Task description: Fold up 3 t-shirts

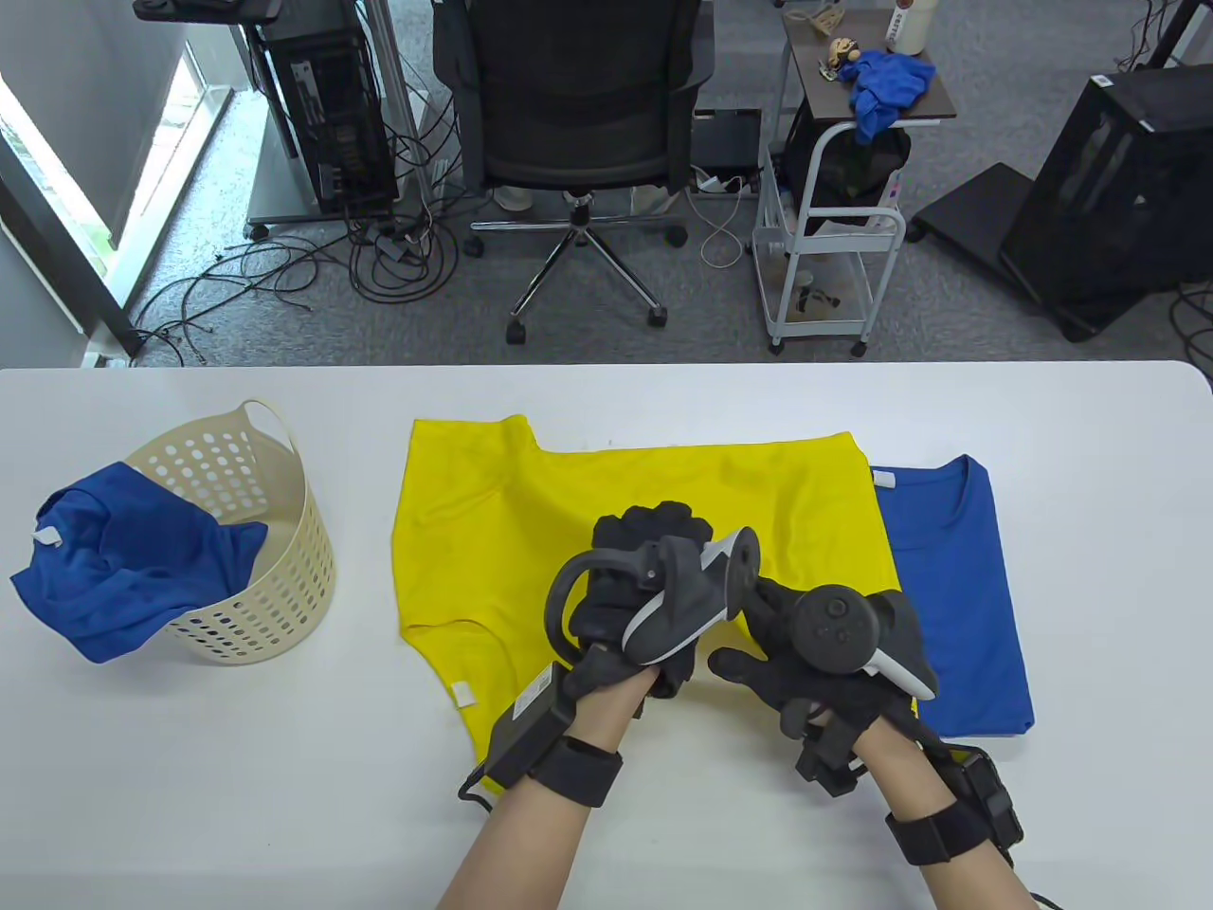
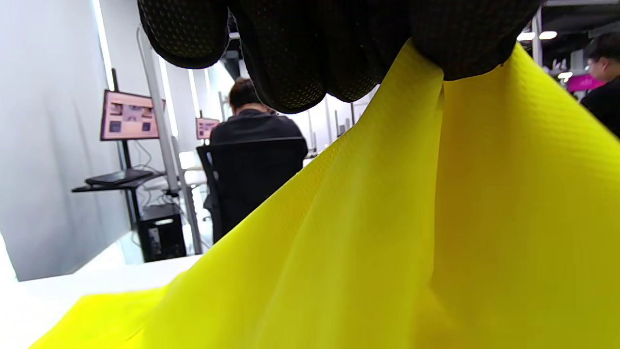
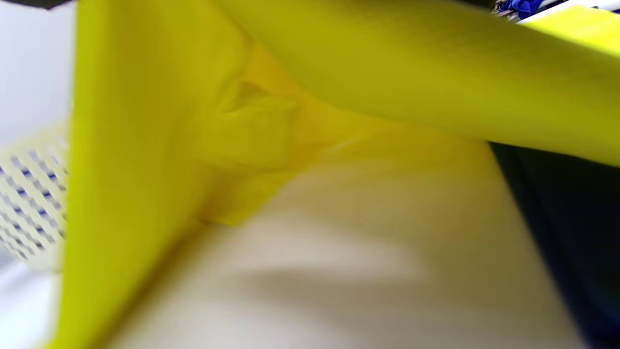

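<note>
A yellow t-shirt (image 1: 531, 512) lies spread across the middle of the white table (image 1: 237, 758). My left hand (image 1: 654, 536) is over its centre. In the left wrist view its gloved fingers (image 2: 300, 58) pinch a fold of the yellow t-shirt (image 2: 387, 218) and pull it up taut. My right hand (image 1: 758, 678) is at the shirt's near edge with curled fingers. In the blurred right wrist view the yellow t-shirt (image 3: 145, 121) hangs lifted above the tabletop. A folded blue t-shirt (image 1: 957, 588) lies to the right. Another blue t-shirt (image 1: 123, 559) spills from a basket.
A cream perforated basket (image 1: 275, 569) lies tipped at the table's left and shows in the right wrist view as the basket (image 3: 29, 194). Beyond the far edge stand an office chair (image 1: 578, 104), a white cart (image 1: 824, 237) and floor cables. A seated person (image 2: 252, 140) is in the background.
</note>
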`<action>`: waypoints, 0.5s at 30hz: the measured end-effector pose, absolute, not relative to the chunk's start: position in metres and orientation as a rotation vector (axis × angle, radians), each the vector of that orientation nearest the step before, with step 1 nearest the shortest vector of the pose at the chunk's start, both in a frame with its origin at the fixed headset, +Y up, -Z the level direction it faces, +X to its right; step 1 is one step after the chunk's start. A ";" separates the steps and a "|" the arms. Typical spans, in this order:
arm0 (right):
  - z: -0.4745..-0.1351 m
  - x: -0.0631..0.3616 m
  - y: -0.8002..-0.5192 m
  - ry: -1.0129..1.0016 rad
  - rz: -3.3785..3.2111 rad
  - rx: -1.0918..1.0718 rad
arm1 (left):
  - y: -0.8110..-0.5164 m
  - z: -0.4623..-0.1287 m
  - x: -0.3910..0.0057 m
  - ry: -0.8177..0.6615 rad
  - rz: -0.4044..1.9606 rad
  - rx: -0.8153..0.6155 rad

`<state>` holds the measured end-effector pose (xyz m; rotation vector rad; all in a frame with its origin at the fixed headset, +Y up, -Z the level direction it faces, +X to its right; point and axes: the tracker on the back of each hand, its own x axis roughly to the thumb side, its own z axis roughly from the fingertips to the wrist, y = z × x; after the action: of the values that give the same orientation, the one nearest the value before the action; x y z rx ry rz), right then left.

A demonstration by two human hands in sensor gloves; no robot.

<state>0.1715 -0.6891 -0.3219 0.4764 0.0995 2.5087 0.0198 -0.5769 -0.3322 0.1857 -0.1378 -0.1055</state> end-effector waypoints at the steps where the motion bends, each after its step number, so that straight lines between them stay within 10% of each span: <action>1: -0.321 0.174 -0.688 0.085 2.474 0.461 | -0.572 -0.332 0.026 -0.144 -0.091 0.177; 15: -0.307 0.160 -0.703 -0.337 2.806 0.200 | -0.552 -0.324 0.033 -0.060 -0.021 0.252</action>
<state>0.1603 -0.7028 -0.3072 0.2002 -0.3367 2.8061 0.0328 -0.5522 -0.3236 0.2519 -0.0596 -0.0210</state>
